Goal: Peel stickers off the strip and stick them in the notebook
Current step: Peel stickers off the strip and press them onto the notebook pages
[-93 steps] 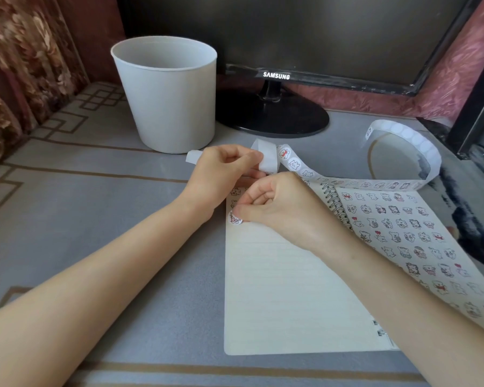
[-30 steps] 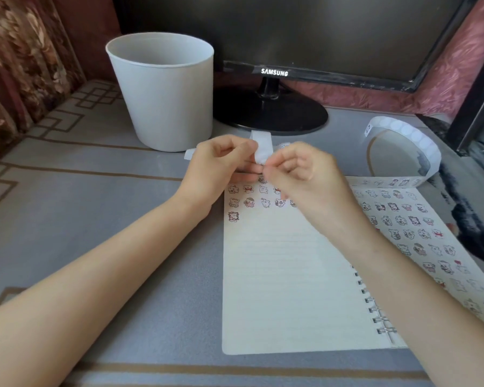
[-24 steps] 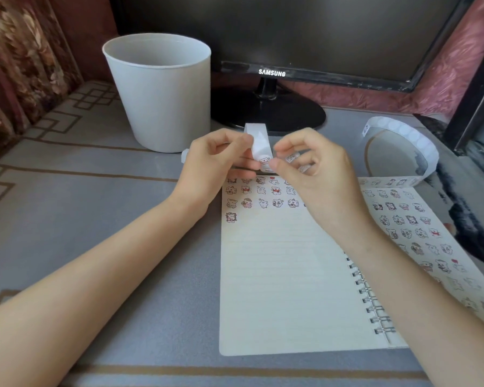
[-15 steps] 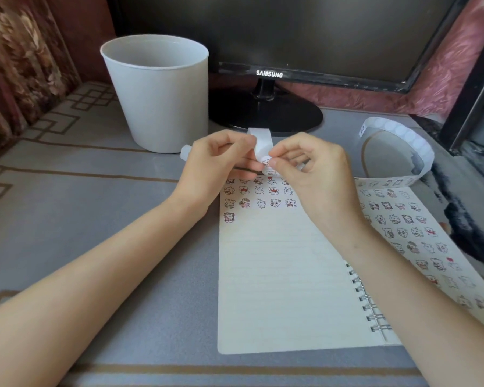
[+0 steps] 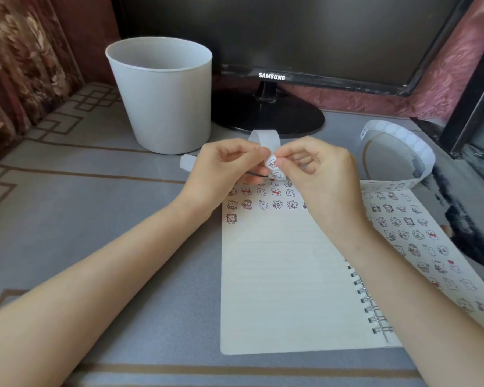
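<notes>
An open spiral notebook (image 5: 285,289) lies on the grey table, its left page lined with a few rows of small cartoon stickers (image 5: 263,203) at the top and its right page nearly covered. My left hand (image 5: 224,171) pinches the white sticker strip (image 5: 264,136), which loops up above the fingers. My right hand (image 5: 316,169) pinches a round sticker (image 5: 272,163) at the strip, above the top of the left page. The strip's long tail (image 5: 403,135) curls away to the right over the table.
A white plastic bin (image 5: 162,93) stands behind my left hand. A black monitor with its round foot (image 5: 268,115) is at the back. A patterned curtain hangs on the left, and dark objects edge the table on the right.
Three seconds ago my right hand pressed a sticker onto the left page. It has since risen to the strip held by my left hand and now pinches a fresh sticker there.
</notes>
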